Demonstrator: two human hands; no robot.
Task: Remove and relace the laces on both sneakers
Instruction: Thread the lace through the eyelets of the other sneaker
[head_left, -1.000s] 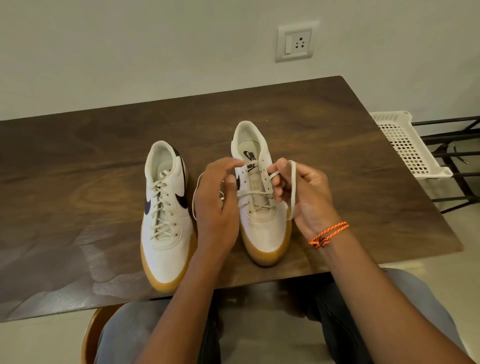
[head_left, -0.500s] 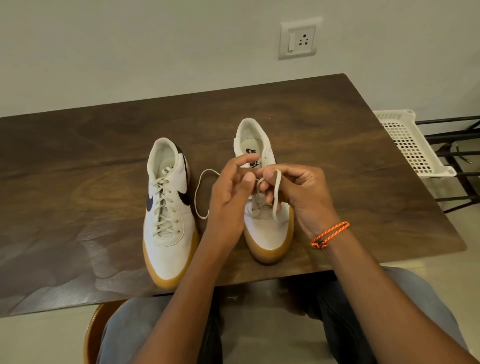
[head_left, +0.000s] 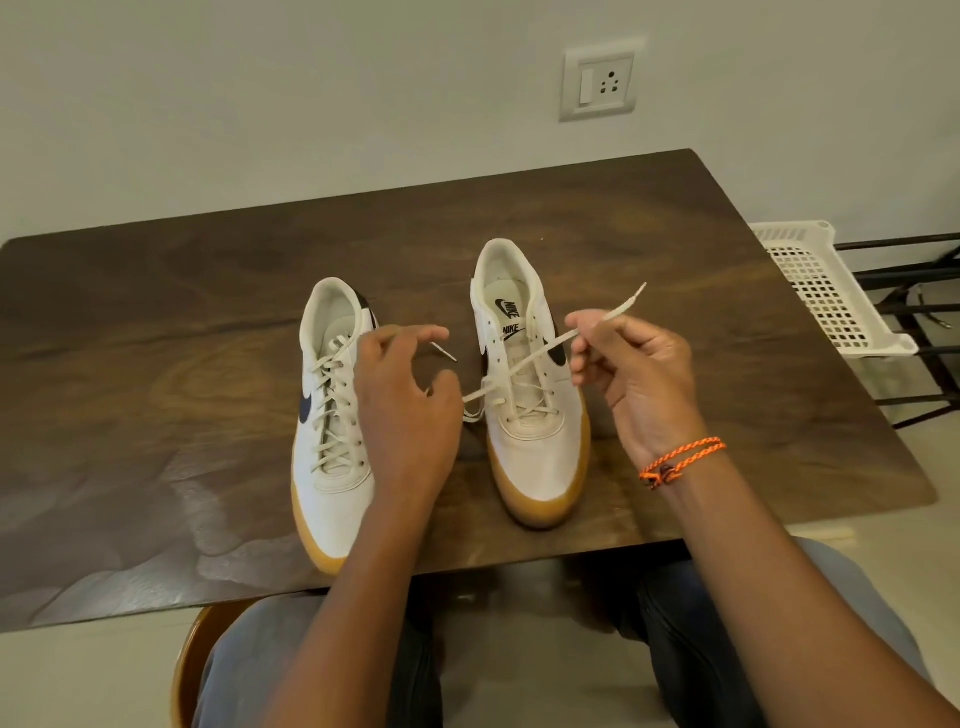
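Basket (head_left: 826, 291) beside table (head_left: 727, 291), socket (head_left: 602, 83) behind.

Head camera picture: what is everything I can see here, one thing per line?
Dark brown wooden table: one, fills the middle.
White leather sneakers with tan gum soles: two, side by side on the table; left one fully laced, right one with upper eyelets unlaced.
Cream flat shoelace: one, drawn out of the right sneaker, free ends out to both sides.
White wall socket: one, on the wall behind.
White perforated plastic basket: one, right of the table.
Orange braided bracelet: one, on the right wrist.
Left hand: fingers curled over one lace end.
Right hand: fingers pinch the other end, raised.
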